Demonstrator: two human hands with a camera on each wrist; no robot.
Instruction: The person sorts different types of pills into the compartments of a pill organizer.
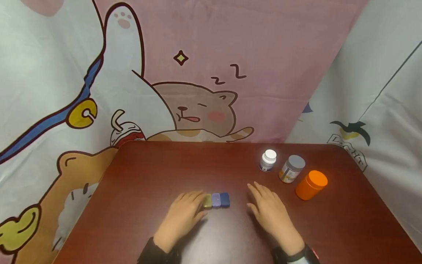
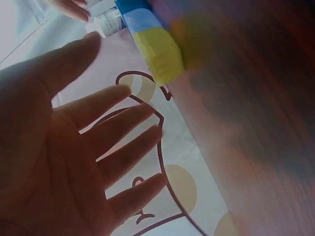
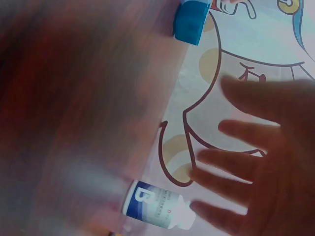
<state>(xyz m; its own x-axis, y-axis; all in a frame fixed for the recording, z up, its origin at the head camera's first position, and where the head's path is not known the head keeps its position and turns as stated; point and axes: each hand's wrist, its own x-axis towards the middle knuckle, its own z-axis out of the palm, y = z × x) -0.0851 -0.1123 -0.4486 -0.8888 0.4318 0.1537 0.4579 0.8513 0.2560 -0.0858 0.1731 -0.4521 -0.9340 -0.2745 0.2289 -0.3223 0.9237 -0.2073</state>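
Note:
A short row of three small joined boxes point(image 1: 216, 200), yellow-green, lilac and dark blue, lies mid-table; it looks like a pill box. Just left of its yellow end is my left hand point(image 1: 184, 212), fingers spread and nothing held. In the left wrist view that hand point(image 2: 74, 142) shows a bare palm, apart from the yellow box point(image 2: 160, 54). My right hand point(image 1: 270, 211) hovers right of the row, with a gap between them. The right wrist view shows its fingers point(image 3: 236, 162) extended, with the white bottle point(image 3: 155, 204) beyond them.
At the back right stand a small white bottle point(image 1: 268, 160), a grey-lidded jar point(image 1: 291, 169) and an orange bottle point(image 1: 311, 185), in a diagonal line. Behind the brown table point(image 1: 148, 165) hangs a cartoon-printed cloth point(image 1: 280, 55).

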